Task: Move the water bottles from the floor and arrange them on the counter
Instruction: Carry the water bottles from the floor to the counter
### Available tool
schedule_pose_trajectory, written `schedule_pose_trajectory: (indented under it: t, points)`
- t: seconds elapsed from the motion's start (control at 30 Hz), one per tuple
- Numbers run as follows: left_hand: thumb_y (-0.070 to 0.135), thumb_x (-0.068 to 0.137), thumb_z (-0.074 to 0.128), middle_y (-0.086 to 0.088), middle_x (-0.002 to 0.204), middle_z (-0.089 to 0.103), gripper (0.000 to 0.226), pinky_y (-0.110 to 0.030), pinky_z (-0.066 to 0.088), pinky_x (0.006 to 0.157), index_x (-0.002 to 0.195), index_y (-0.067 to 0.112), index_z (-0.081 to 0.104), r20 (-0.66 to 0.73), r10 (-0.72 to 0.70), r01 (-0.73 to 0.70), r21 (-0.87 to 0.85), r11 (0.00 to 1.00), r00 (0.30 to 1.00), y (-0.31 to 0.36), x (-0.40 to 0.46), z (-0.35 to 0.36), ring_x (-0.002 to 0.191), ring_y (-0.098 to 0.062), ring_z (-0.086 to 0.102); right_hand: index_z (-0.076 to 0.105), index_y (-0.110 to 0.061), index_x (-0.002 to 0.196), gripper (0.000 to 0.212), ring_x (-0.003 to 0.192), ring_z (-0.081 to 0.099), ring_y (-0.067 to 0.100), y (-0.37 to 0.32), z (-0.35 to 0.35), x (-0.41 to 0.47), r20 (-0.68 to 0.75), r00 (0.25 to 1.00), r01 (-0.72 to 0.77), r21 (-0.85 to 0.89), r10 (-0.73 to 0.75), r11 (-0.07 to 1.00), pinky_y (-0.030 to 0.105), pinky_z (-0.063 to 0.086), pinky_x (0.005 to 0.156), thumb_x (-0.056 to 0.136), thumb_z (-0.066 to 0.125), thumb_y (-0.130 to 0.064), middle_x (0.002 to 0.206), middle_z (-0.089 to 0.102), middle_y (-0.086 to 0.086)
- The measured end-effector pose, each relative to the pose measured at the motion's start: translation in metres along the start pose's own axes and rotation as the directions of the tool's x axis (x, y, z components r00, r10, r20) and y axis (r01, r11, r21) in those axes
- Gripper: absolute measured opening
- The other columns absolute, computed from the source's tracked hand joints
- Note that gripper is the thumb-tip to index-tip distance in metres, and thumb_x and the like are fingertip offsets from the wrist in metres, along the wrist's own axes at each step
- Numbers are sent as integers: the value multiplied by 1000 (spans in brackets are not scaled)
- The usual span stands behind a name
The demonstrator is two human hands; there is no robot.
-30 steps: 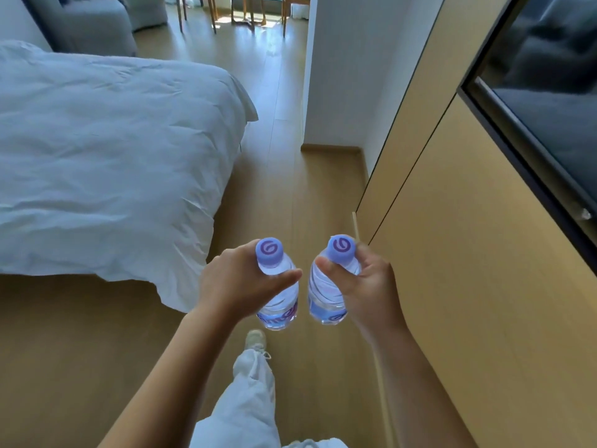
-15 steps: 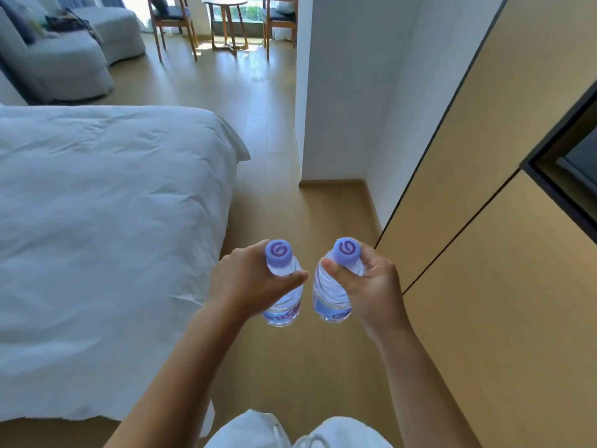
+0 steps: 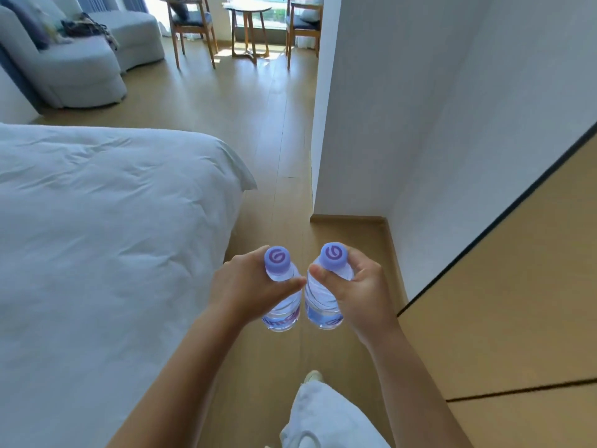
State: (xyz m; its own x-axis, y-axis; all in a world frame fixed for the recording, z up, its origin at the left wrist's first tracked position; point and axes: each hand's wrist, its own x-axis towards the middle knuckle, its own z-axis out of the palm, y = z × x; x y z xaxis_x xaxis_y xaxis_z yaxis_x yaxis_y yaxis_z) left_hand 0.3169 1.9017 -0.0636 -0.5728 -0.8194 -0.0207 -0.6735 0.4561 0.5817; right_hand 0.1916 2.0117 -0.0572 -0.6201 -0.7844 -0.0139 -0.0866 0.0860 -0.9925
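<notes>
We hold one water bottle in each hand. Our left hand (image 3: pixel 250 286) has a tight grip on the left water bottle (image 3: pixel 282 305), with the fingers curled round its neck and the thumb laid across the front. Our right hand (image 3: pixel 358 294) has the same kind of grip on the right water bottle (image 3: pixel 323 307), with the thumb pressed on the clear plastic just under the cap. Both bottles stand upright in the air, above the wooden floor (image 3: pixel 271 130). They are side by side and very close, but we cannot tell if they touch. Each one has a purple cap with a swirl on top, the left cap (image 3: pixel 277 258) and the right cap (image 3: pixel 333 254). Each has a blue label low down.

Under the bottles we see our white trouser leg (image 3: pixel 323 415) and the tip of a light shoe (image 3: pixel 312 376) on the floor. To the left is a bed (image 3: pixel 106 240) with a crumpled white cover. To the right is a white wall (image 3: pixel 420 124), and nearer to us a tan wooden panel (image 3: pixel 517 302) with dark lines.

Far ahead stand a grey sofa (image 3: pixel 74 59), two wooden chairs (image 3: pixel 193 24) and a small round table (image 3: pixel 248 14) by a bright window.
</notes>
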Motion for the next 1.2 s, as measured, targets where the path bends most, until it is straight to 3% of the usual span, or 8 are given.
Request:
schedule_pose_trajectory:
  t: [0.13,0.33,0.47,0.63,0.73,0.93,1.1,1.2]
  points:
    - [68,58,57,21,65,57,37,-24,39,60,74,35,55,-33,-84,82,-46,996,996,15,84,2,72,-11,59,66,-20,91,14,76,65,7,-11,-15,91,48,997,57,-40,-55,998,16,51,68,80,73,-16,82,68,-4]
    - [63,66,64,23,60,47,30,-21,32,55,75,37,52,-91,-116,118,15,993,989,21,181,1,69,-13,52,66,-18,94,16,80,66,15,-12,-19,197,104,994,17,-55,-11,998,32,55,75,80,73,-18,84,68,0]
    - [64,68,65,22,62,46,31,-24,36,60,79,38,53,-83,-109,111,16,994,991,11,244,4,70,-14,52,66,-24,93,15,82,67,17,-3,-8,263,133,991,-8,-71,17,997,40,57,78,80,73,-23,84,70,-2]
    - [75,59,48,26,57,44,37,-19,36,53,62,38,45,-85,-91,91,0,996,992,-11,334,-4,61,-6,51,65,-23,96,18,83,67,16,6,20,350,136,990,-8,-80,19,997,30,56,72,80,73,-28,86,69,-3]
    - [73,66,57,28,58,41,37,-22,39,56,64,39,43,-83,-63,64,5,998,995,-28,400,-18,62,-8,51,65,-24,94,16,80,67,13,4,46,414,133,991,-24,-63,32,998,19,52,65,80,72,-26,83,68,-6]
    - [72,66,57,22,58,45,37,-18,31,50,72,36,48,-127,-16,23,54,998,992,-59,531,-67,62,-11,50,64,-10,100,21,83,66,19,-22,104,544,111,993,-27,-29,30,999,23,53,71,81,71,-17,89,68,7]
    - [66,68,59,16,70,51,34,-18,30,52,81,37,48,-135,1,7,56,998,991,-81,624,-93,67,-12,49,64,-15,98,18,84,65,16,-35,141,633,66,998,2,-29,0,1000,22,53,74,81,71,-19,90,68,4]
    - [70,67,58,17,66,51,36,-19,32,52,76,37,47,-118,-28,34,50,998,993,-95,677,-102,67,-13,52,65,-13,99,20,82,65,12,-38,159,685,62,998,5,-30,-3,1000,18,52,72,81,71,-20,87,68,-1]
